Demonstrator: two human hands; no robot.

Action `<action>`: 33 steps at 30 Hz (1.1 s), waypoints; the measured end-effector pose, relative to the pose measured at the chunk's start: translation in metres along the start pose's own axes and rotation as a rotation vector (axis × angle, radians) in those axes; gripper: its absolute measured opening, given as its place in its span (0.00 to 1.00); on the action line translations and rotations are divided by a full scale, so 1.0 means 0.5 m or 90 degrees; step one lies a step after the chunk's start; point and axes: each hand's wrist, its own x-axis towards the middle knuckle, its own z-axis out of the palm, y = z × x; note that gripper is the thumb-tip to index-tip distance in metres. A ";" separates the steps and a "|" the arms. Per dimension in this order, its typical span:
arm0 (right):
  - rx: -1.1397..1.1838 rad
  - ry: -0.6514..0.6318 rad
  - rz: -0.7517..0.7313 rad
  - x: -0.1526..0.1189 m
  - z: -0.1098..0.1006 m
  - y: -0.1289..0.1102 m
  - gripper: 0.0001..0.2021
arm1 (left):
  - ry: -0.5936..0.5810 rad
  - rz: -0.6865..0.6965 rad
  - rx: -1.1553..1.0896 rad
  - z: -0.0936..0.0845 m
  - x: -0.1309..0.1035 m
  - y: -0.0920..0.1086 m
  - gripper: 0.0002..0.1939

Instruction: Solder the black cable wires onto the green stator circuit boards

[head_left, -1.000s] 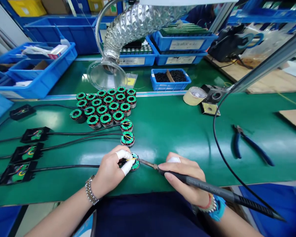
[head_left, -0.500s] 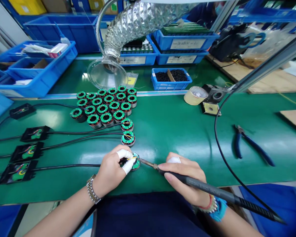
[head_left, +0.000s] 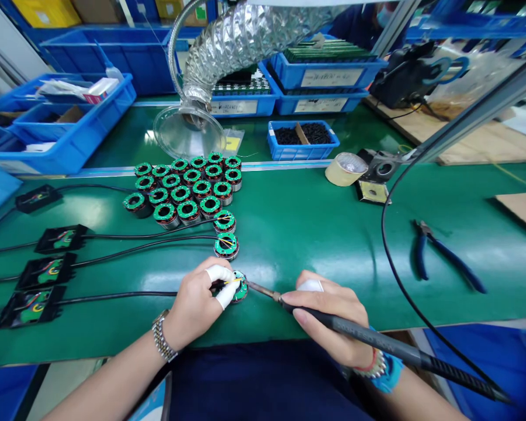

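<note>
My left hand (head_left: 204, 298), with white covers on its thumb and index finger, pinches a thin yellow wire over a round green circuit board (head_left: 241, 292) on a coil part. A black cable (head_left: 118, 297) runs from an open black box (head_left: 33, 307) to that hand. My right hand (head_left: 333, 316) is wrapped round a black soldering iron (head_left: 368, 336), whose tip touches or nearly touches the board's upper right edge. Two similar parts with wires, the nearer one (head_left: 227, 245) just beyond my left hand, lie in a column behind the board.
Several coil parts (head_left: 187, 211) stand grouped at centre left. A silver exhaust duct (head_left: 228, 52) hangs behind them. Blue-handled pliers (head_left: 453, 260), a tape roll (head_left: 344, 169) and a metal stand are to the right. Blue bins (head_left: 83, 134) line the back. A masked person is partly visible beyond.
The whole view has shifted very slightly. Both hands keep nearly the same pose, with the iron's tip still at the board.
</note>
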 end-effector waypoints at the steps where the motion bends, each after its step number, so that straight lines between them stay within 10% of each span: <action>1: -0.004 -0.003 0.001 0.000 0.001 0.001 0.13 | 0.000 0.000 -0.001 0.000 0.000 0.000 0.05; 18: -0.027 0.087 -0.004 -0.006 0.013 0.017 0.13 | 0.006 0.012 0.008 0.000 -0.001 -0.002 0.04; 33: -0.016 -0.062 0.076 0.013 0.113 0.043 0.20 | -0.057 -0.052 -0.117 -0.022 0.006 0.000 0.04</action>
